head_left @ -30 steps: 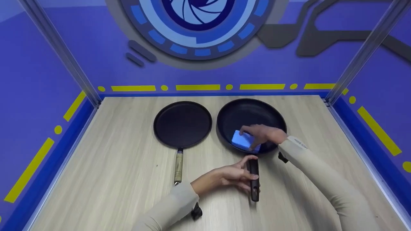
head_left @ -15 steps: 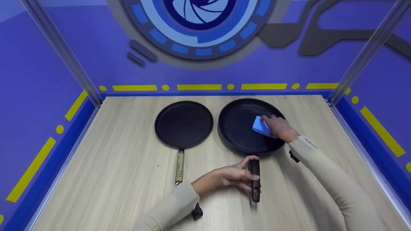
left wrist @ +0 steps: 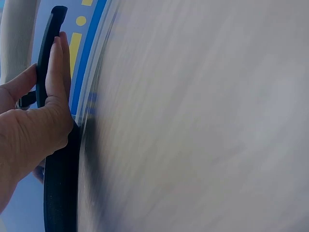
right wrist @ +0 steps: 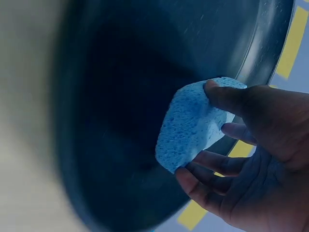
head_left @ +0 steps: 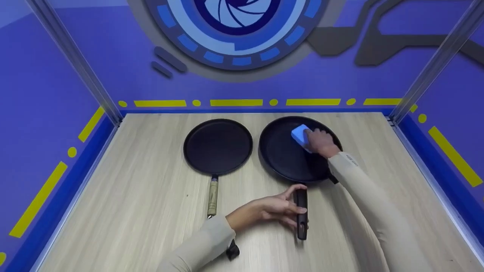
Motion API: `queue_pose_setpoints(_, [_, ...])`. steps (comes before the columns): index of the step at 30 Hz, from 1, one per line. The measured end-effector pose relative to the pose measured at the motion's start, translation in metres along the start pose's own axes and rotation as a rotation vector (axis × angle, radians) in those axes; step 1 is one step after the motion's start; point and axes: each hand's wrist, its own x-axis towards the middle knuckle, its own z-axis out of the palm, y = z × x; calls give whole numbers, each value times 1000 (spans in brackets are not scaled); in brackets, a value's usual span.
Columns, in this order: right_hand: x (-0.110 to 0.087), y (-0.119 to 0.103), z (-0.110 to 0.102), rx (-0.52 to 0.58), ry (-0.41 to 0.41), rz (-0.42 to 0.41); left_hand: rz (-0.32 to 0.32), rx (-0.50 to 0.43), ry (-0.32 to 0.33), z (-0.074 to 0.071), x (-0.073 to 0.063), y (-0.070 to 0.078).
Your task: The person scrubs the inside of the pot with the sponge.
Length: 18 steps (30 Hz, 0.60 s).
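A black frying pan (head_left: 280, 158) stands on the right half of the table. Its black handle (head_left: 301, 215) points toward me, and my left hand (head_left: 274, 207) grips it with thumb and fingers on either side, as the left wrist view also shows. Inside the pan, my right hand (head_left: 322, 142) pinches a light blue sponge (head_left: 300, 134) near the far part of the pan's floor. In the right wrist view the sponge (right wrist: 186, 121) sits between thumb and fingertips, tilted against the dark pan surface (right wrist: 120, 96).
Left of the frying pan lies a flat black pan (head_left: 218, 147) with a wooden handle (head_left: 212, 196), partly behind my left sleeve. Blue and purple panels (head_left: 242, 88) enclose the wooden table (head_left: 143, 181) at the back and both sides.
My right hand has carried the sponge from the pan's near edge to the right, then up toward its far part. The left hand has kept its grip on the handle.
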Motion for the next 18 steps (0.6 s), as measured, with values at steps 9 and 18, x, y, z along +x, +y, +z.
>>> queue_pose_setpoints(9, [-6,-55,3,-30,36,-217,0,-35,1,1,1,1])
queue_pose_setpoints(18, [-27,-69,13,-59,95,-331,5,-29,-3,0,0,0])
